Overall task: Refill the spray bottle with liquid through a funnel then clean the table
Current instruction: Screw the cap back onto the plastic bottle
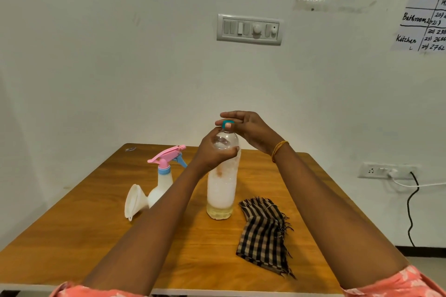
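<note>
Pinching the teal cap [226, 124] between thumb and fingertips, the right hand [248, 131] is sitting on top of the bottle [221, 185], its fingers curled together over the cap. A thin orange bangle [279, 149] is circling that wrist. The left hand [213, 152] is gripping the bottle's shoulder just under the cap, fingers and thumb wrapped round the clear plastic.

The bottle is standing upright near the middle of the table [96, 236], with pale yellow liquid lying low in its base and white foam or film coating the wall above it.

Left of the bottle, the sprayer [164, 176] is standing upright: white body, blue collar, pink head with a blue trigger. Its head is sitting on the neck; whether it is screwed tight cannot be told. The white funnel [135, 201] is lying on its side just beside the sprayer's base, wide mouth turned toward the viewer's left; whether the two are touching is unclear.

Right of the bottle, the checked cloth [264, 234] is lying folded on the wood, near the bottle but apart from it, fringe showing at its edges.

Behind the table, a switch panel [249, 29] is sitting on the white wall, and a socket [386, 171] with a plugged-in cable is showing lower right.
</note>
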`<state>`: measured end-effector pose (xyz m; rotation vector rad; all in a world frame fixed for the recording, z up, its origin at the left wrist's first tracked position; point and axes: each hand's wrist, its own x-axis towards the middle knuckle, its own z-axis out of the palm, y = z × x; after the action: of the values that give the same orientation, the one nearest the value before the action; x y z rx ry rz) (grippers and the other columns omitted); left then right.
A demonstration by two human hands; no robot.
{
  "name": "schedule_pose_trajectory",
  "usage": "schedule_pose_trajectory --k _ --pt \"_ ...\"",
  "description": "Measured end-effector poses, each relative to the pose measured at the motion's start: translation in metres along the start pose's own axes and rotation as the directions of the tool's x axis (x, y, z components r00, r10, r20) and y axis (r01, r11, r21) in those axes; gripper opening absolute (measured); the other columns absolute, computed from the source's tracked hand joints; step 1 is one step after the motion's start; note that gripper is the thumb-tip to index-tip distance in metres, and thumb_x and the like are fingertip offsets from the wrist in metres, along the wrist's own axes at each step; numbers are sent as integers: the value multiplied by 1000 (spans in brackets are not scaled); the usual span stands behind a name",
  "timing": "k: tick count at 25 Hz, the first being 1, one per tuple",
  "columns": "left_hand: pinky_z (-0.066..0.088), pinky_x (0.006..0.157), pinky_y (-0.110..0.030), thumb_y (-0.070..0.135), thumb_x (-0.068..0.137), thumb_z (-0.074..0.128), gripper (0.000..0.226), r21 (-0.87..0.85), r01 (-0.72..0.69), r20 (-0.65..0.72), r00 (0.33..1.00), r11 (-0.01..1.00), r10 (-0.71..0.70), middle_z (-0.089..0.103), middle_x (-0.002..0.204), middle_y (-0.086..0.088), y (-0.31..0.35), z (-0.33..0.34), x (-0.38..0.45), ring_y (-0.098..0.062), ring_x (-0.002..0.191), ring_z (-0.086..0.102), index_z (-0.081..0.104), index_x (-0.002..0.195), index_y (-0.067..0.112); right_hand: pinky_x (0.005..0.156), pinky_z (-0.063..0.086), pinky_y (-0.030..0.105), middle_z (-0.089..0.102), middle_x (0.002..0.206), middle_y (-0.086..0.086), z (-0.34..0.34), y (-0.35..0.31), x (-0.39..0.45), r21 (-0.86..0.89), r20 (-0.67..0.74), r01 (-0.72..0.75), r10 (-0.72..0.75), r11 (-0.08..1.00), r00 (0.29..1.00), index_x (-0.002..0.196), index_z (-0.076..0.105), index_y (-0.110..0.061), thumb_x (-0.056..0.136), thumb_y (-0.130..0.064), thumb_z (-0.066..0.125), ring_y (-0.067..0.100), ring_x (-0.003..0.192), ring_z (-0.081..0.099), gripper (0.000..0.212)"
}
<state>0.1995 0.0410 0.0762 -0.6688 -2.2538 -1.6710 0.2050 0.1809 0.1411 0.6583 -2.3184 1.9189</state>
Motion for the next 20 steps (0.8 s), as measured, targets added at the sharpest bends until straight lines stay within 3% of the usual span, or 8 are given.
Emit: schedule_pose_trajectory --k 3,6,7,9,11,13,16,20 --pt "50 76 -19 24 71 76 55 -38 2 -32 999 999 -4 60 109 1 -1 3 -2 -14 96 59 50 119 21 86 55 25 71 104 12 12 2 1 -2 -235 7 -7 1000 972 109 67 -4 78 -6 73 21 98 68 32" --pt "50 81 -24 21 74 76 58 -30 15 -62 998 999 -17 59 112 0 -2 4 -2 -18 101 58 49 125 18 77 52 18 70 91 -1 28 4 3 -78 -472 -12 -26 997 881 97 73 -11 67 -13 83 9 84 66 32" --pt "49 81 -24 21 74 76 59 -25 22 -68 997 999 -23 57 114 1 -3 4 -2 -18 102 58 47 126 19 77 51 16 70 94 -1 30 4 3 -117 -468 -11 -45 993 883 100 73 -11 68 -14 82 9 86 66 33" --pt "48 78 -20 24 74 76 60 -25 24 -72 997 999 -25 56 114 3 -5 1 -3 -16 101 57 46 126 21 80 51 17 70 106 5 28 3 3 -138 -310 -4 -40 990 950 112 67 -8 76 -12 76 16 98 66 37" --pt "46 74 -15 22 75 76 59 -23 31 -70 997 999 -33 55 113 3 -6 2 -5 -14 100 55 46 126 19 86 53 22 68 112 9 24 2 0 -38 -192 -14 7 999 981 121 62 -6 84 -8 68 19 105 65 37" --pt "45 74 -14 20 75 76 58 -18 33 -78 996 999 -34 56 114 1 -6 7 -4 -16 101 56 47 126 17 86 54 24 69 112 11 23 4 -3 44 -286 -9 22 999 958 119 63 -5 84 -6 68 22 105 65 36" --pt "50 80 -22 28 70 78 65 4 30 -98 995 1000 -30 59 118 -3 -8 12 -3 -19 104 58 48 125 16 75 53 15 69 109 12 33 5 -5 32 -464 16 1 999 886 113 67 -4 79 -5 72 20 98 66 34" --pt "54 87 -32 36 63 79 75 3 48 -107 993 999 -48 58 120 -4 -14 10 -3 -19 107 59 44 127 16 89 51 21 67 116 7 46 13 -8 -64 -467 64 -87 996 880 121 62 -10 82 -13 71 15 106 62 40"
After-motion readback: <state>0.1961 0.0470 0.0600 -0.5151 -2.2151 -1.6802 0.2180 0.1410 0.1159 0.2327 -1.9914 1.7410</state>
